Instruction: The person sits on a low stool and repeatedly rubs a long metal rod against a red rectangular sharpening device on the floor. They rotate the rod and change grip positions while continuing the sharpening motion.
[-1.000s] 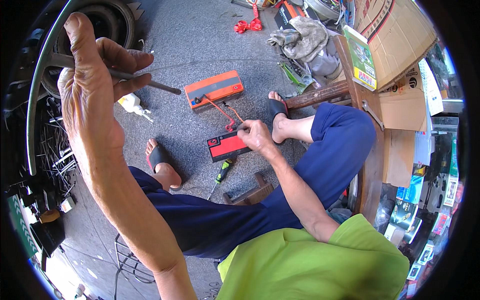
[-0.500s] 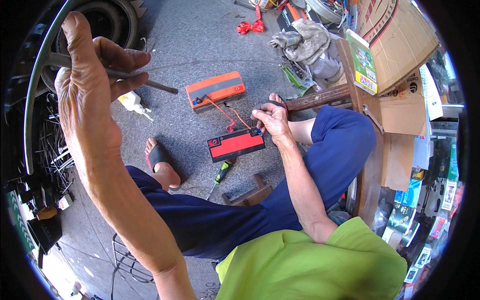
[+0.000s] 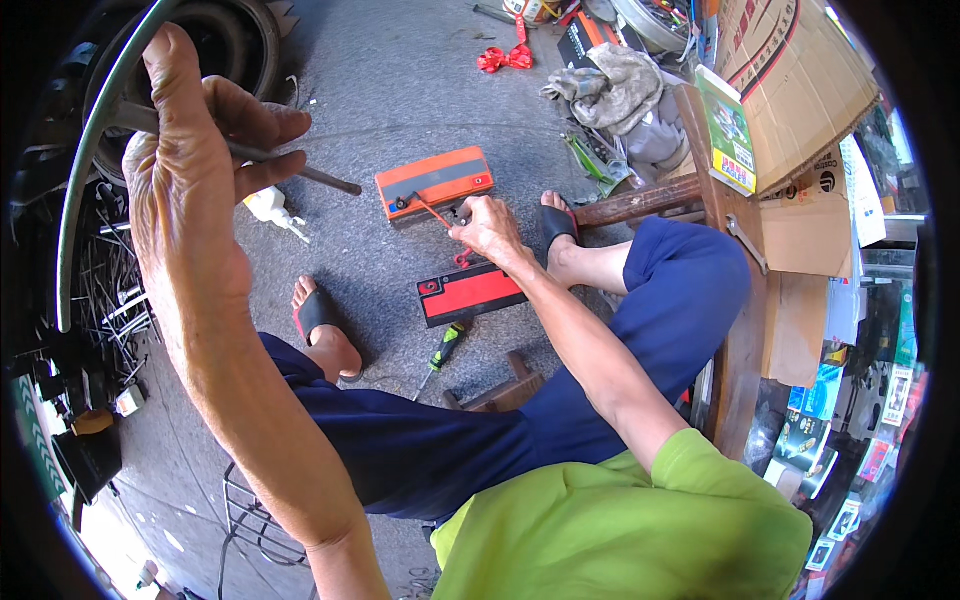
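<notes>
Raised close on the left, my left hand is closed around the shaft of a T-shaped metal wrench. Its long crossbar runs beyond the wrist. My right hand reaches to the near right edge of an orange-topped battery, its fingers pinched on an orange wire. That wire runs from a terminal at the battery's left end. Closer to me lies a red-topped black battery, partly covered by my right forearm. A small red loop of wire shows between the two batteries.
A green-and-black screwdriver lies below the red battery, beside a small wooden stool. A white squeeze bottle is on the floor. To the right stand a wooden frame, cardboard and grey rags. Tyres lie upper left.
My right hand has moved left and away from me, from the red battery's right end to the orange battery's near edge. My left hand with the wrench has shifted slightly right.
</notes>
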`<state>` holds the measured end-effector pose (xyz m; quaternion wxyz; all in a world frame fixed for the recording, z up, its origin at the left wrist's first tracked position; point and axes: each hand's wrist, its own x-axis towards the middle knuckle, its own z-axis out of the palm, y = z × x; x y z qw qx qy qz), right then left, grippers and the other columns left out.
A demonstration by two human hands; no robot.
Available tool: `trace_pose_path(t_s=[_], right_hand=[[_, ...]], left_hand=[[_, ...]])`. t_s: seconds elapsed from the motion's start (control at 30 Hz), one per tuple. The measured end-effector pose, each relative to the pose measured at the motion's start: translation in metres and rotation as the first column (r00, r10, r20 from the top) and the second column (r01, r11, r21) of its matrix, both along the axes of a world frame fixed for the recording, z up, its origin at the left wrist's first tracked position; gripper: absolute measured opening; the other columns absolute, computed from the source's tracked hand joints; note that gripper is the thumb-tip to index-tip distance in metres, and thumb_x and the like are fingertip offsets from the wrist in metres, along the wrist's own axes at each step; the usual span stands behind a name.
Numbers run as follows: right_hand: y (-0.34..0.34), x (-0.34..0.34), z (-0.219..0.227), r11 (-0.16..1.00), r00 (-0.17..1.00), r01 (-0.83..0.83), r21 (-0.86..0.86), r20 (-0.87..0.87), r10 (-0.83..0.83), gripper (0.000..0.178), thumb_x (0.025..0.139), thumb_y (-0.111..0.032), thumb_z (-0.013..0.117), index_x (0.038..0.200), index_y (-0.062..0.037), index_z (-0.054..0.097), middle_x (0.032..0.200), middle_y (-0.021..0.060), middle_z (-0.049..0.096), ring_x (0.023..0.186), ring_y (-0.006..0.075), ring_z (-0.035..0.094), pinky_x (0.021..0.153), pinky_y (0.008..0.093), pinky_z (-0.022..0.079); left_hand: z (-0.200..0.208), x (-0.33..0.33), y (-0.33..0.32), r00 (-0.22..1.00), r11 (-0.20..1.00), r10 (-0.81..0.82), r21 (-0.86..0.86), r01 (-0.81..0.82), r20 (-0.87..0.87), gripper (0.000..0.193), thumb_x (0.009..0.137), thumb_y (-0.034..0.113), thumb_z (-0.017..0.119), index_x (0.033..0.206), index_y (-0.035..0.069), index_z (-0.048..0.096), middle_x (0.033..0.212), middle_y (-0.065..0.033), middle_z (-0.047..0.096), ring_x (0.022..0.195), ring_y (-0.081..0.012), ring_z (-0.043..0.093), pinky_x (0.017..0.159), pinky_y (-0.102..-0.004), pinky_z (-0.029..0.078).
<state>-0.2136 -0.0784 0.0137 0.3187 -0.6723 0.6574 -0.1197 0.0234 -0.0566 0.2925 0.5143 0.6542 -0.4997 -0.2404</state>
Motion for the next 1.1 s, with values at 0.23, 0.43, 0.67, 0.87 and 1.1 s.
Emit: trace_pose_path(t_s=[0.23,0.43,0.67,0.87,1.1], right_hand=[[-0.003,0.005,-0.011,0.989,0.981,-0.113,0.092,-0.147,0.126,0.026,0.07,-0.021,0.075,0.089,-0.0032,0.072,0.086,0.0196,0.071,0.088,0.0348,0.069,0.082,0.0433,0.054],[-0.007,0.004,-0.013,0.97,0.922,-0.233,0.065,-0.302,0.242,0.022,0.07,-0.022,0.072,0.086,-0.006,0.072,0.087,0.0179,0.07,0.088,0.0356,0.069,0.081,0.0452,0.054],[-0.03,-0.007,0.04,0.918,0.957,-0.189,0.349,0.276,0.092,0.024,0.064,-0.024,0.078,0.07,-0.0017,0.074,0.063,0.008,0.066,0.056,0.0158,0.059,0.053,0.0332,0.045],[-0.021,0.007,0.044,0.813,0.938,-0.158,0.561,0.343,-0.055,0.023,0.075,-0.022,0.078,0.079,-0.0004,0.07,0.063,0.0025,0.063,0.045,0.0037,0.041,0.039,0.0237,0.026],[0.004,0.03,0.022,0.875,0.961,-0.214,0.435,0.252,0.11,0.028,0.069,-0.033,0.075,0.077,-0.0064,0.075,0.072,0.0077,0.072,0.069,0.0165,0.069,0.072,0.0315,0.053]], left_hand=[[0.003,0.005,0.004,0.998,0.995,0.055,0.089,-0.051,-0.041,0.082,0.085,0.081,0.038,0.072,0.004,0.064,0.075,-0.0122,0.072,0.077,-0.0185,0.073,0.085,-0.0366,0.056],[0.001,-0.001,0.005,0.994,0.998,0.036,0.05,-0.041,0.099,0.086,0.084,0.084,0.033,0.071,0.004,0.064,0.075,-0.0132,0.072,0.083,-0.0214,0.073,0.088,-0.0437,0.054],[-0.002,-0.001,0.004,0.999,0.992,0.052,0.114,-0.052,0.004,0.087,0.083,0.084,0.034,0.071,0.003,0.065,0.074,-0.0126,0.071,0.078,-0.021,0.073,0.079,-0.0435,0.059],[-0.015,-0.004,0.003,0.998,0.999,-0.034,0.027,0.036,-0.044,0.091,0.082,0.085,0.036,0.061,0.001,0.065,0.059,-0.0101,0.066,0.052,-0.017,0.067,0.056,-0.0346,0.061],[-0.04,-0.009,0.017,0.994,0.973,-0.041,0.221,0.062,-0.098,0.084,0.087,0.078,0.037,0.066,0.001,0.063,0.06,-0.0112,0.065,0.06,-0.0178,0.068,0.053,-0.032,0.059]])
